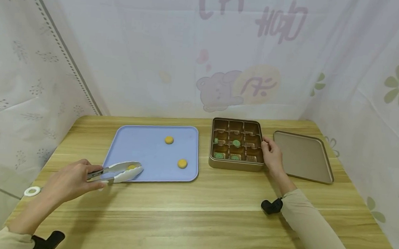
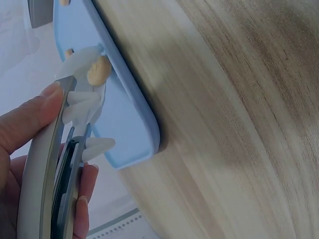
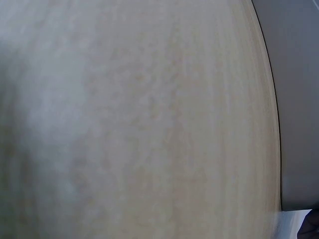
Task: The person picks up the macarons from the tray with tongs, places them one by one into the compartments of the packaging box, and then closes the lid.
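My left hand point(image 1: 74, 179) grips metal tongs point(image 2: 45, 164) with white scalloped tips. Between those tips is a round yellow cookie point(image 2: 99, 70), over the near left part of a pale blue tray point(image 1: 143, 140); whether the tips squeeze it I cannot tell. Two more yellow cookies lie on the tray, a far cookie point(image 1: 169, 139) and a near-right cookie point(image 1: 182, 163). At the right wall of a bronze tin box point(image 1: 234, 165), my right hand point(image 1: 273, 155) holds the edge with bent fingers. Several green pieces, including a round green cookie point(image 1: 236, 143), sit in its brown divided insert.
A flat bronze lid point(image 1: 304, 155) lies right of the box, near my right forearm. Everything stands on a wood-grain table point(image 1: 179, 222). Printed curtains point(image 1: 148, 60) hang behind and at both sides. A white ring point(image 1: 32, 191) shows at the table's left edge.
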{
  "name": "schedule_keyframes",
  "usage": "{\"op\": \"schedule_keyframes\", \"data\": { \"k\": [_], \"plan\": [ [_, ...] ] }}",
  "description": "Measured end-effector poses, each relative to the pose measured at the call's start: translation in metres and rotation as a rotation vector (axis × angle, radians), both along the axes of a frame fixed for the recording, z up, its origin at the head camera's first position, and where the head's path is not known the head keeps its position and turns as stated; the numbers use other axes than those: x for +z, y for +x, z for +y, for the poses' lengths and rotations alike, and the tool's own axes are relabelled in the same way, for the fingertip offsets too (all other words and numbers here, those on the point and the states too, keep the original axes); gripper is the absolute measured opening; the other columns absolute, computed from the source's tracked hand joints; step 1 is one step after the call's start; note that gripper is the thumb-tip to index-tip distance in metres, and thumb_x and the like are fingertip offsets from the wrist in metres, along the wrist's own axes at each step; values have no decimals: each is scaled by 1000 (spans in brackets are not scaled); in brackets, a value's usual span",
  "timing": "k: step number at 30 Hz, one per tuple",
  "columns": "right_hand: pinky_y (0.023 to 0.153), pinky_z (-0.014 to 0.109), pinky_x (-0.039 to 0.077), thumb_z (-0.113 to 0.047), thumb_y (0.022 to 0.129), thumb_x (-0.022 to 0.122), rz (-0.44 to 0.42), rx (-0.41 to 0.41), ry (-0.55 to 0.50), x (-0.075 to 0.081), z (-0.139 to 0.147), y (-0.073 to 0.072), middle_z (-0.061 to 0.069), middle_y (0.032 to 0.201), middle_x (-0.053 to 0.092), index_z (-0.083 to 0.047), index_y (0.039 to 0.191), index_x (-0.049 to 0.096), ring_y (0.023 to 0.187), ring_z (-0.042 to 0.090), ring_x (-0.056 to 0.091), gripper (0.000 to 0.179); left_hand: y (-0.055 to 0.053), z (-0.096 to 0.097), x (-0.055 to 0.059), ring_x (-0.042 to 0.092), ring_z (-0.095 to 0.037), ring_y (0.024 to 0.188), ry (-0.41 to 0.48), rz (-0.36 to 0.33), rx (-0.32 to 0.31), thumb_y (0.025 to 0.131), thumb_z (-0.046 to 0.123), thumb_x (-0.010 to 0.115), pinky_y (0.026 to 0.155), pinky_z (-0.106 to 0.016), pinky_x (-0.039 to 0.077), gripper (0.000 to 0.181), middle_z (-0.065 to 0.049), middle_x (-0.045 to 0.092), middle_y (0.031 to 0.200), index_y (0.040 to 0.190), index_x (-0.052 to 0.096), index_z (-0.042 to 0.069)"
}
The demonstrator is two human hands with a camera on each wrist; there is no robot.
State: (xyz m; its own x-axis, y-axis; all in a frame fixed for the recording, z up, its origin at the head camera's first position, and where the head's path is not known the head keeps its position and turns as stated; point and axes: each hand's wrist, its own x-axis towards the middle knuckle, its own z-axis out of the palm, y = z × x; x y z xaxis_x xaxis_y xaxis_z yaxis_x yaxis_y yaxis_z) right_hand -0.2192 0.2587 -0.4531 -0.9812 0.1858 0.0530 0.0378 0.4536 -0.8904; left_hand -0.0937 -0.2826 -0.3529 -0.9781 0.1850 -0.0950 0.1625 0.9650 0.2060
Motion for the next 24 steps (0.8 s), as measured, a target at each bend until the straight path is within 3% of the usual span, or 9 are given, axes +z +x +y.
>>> {"op": "schedule_keyframes", "data": {
  "k": [8,24],
  "plan": [
    [83,31,38,-24,102,38,11,8,-11,0,0,1,20,120,51,-3,138,45,99,19,44,42,-2,-9,2,51,-15,65,36,-20,-7,70,43,78,50,-30,38,73,-25,60,101,119,60,-8],
    [89,37,37,-25,102,39,-12,7,-27,1,-1,1,19,127,51,-5,139,44,108,25,45,43,5,-23,5,40,-14,63,-33,-30,-2,70,43,78,50,-27,32,68,-9,58,87,117,63,-4]
  ]
}}
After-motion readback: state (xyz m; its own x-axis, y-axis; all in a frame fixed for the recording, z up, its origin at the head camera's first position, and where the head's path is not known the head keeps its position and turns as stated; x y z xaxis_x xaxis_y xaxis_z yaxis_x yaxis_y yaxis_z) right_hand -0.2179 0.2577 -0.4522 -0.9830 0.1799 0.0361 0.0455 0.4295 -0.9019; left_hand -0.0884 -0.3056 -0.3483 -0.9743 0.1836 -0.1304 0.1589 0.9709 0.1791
